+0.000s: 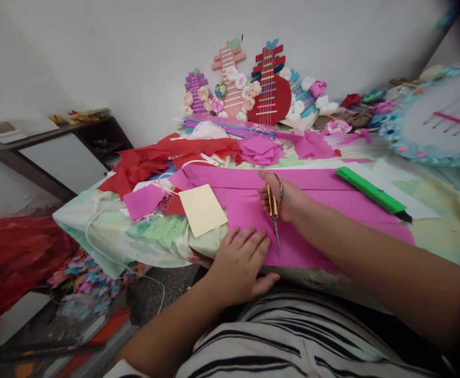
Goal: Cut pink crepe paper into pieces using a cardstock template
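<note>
A large magenta sheet (355, 210) lies flat along the front of the table. My left hand (243, 265) rests at its near left edge, palm down with the fingers spread, holding nothing. Over the sheet, my right hand (279, 197) is curled around gold-handled scissors (274, 210), whose blades point toward my body and look closed. Just left of the sheet, a cream card (203, 210) lies near my left fingertips. A green box cutter (371, 191) sits on the right part of the sheet.
Crumpled red paper (139, 165) and pink scraps (260, 150) cover the table's back. Decorated instrument-shaped crafts (271, 100) lean on the wall. A white cord (90, 239) hangs over the left edge. A cabinet (62, 155) stands left; colourful pieces (92, 281) lie below.
</note>
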`<state>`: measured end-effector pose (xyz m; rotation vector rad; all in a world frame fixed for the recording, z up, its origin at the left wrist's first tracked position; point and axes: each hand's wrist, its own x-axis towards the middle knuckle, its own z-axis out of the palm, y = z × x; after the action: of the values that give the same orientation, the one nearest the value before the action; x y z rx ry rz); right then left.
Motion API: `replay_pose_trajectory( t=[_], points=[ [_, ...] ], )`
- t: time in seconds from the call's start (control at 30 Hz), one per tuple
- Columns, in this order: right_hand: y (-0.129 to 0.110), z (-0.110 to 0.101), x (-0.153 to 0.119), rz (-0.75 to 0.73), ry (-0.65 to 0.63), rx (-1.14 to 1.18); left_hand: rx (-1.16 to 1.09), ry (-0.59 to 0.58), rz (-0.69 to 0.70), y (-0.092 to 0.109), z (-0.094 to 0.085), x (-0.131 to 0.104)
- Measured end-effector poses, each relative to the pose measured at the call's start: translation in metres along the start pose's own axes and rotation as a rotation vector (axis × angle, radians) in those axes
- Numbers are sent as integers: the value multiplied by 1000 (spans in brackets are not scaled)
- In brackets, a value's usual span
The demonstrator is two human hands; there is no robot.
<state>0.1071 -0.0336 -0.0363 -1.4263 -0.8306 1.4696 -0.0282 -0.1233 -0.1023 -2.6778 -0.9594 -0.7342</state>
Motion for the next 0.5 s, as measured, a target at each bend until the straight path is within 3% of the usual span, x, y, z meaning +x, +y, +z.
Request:
replay_pose_trajectory(
  t=[0.13, 0.5],
  points=[
    [3, -2, 1, -34, 47, -21, 17, 12, 8, -1, 1, 0],
    [7, 1, 1, -60, 14, 23, 40, 34, 31, -3, 4, 0]
  ],
)
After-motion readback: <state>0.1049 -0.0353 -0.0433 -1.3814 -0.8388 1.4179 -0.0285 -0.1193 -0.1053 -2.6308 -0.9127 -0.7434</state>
